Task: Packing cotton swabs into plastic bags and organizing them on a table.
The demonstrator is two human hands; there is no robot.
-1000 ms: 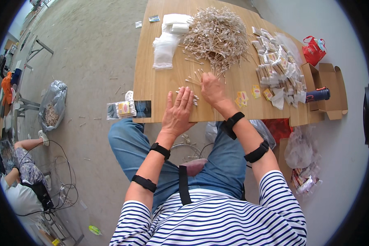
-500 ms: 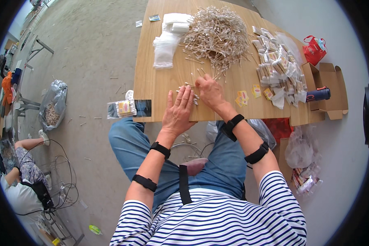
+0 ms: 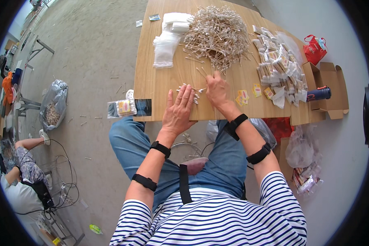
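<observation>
My left hand [image 3: 178, 107] lies flat near the table's front edge, fingers straight, over a small batch of cotton swabs [image 3: 196, 97] whose white tips show beside the fingers. Just to its right, my right hand [image 3: 218, 91] is closed in a pinch, and cotton swab sticks [image 3: 201, 72] show at its fingertips. How many it grips is hidden. Beyond both hands rises a large heap of loose cotton swabs [image 3: 217, 35]. Small yellow-and-white cards [image 3: 242, 97] lie to the right of my right hand.
Clear plastic bags [image 3: 165, 51] are stacked left of the heap. Filled swab packets [image 3: 276, 65] are piled on the right, near an open cardboard box [image 3: 330, 86] and a dark blue cylinder [image 3: 318, 94]. One filled packet [image 3: 126, 108] lies at the left edge. Another person [image 3: 26, 186] sits far left.
My right hand has shifted a little to the right, away from my left hand, and swab sticks now show more plainly between them. My left hand has stayed in place.
</observation>
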